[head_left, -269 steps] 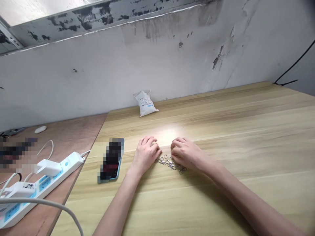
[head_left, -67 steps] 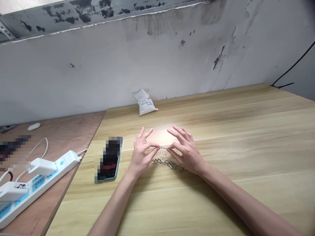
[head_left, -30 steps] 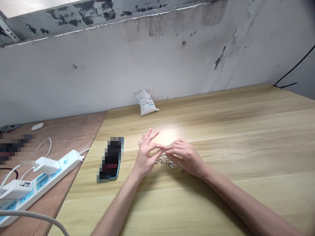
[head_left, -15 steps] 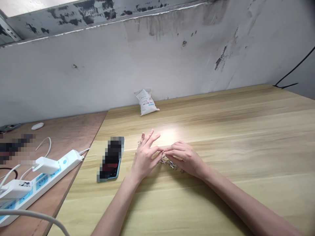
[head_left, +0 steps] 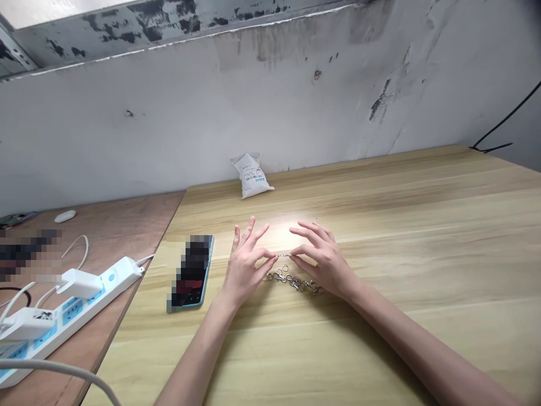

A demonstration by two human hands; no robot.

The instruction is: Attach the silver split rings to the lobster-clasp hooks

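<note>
A short, thin silver chain [head_left: 283,255] stretches between my two hands above the table. My left hand [head_left: 245,269] pinches its left end with thumb and index finger, the other fingers fanned upward. At the opposite end, my right hand [head_left: 326,264] grips it the same way, its remaining fingers raised. Just below the chain lies a small pile of silver lobster clasps [head_left: 296,283] with rings. One loose ring [head_left: 285,268] rests at the pile's upper side. Part of the pile is hidden behind my right hand.
A phone [head_left: 205,276] lies left of my hands, its screen blurred out. Against the wall stands a white plastic packet [head_left: 253,179]. On the brown table at left are a power strip [head_left: 120,274] with chargers, cables and a white oval object [head_left: 65,216].
My hands have moved apart from touching fingertips, and the chain now shows taut between them. More of the clasp pile is uncovered.
</note>
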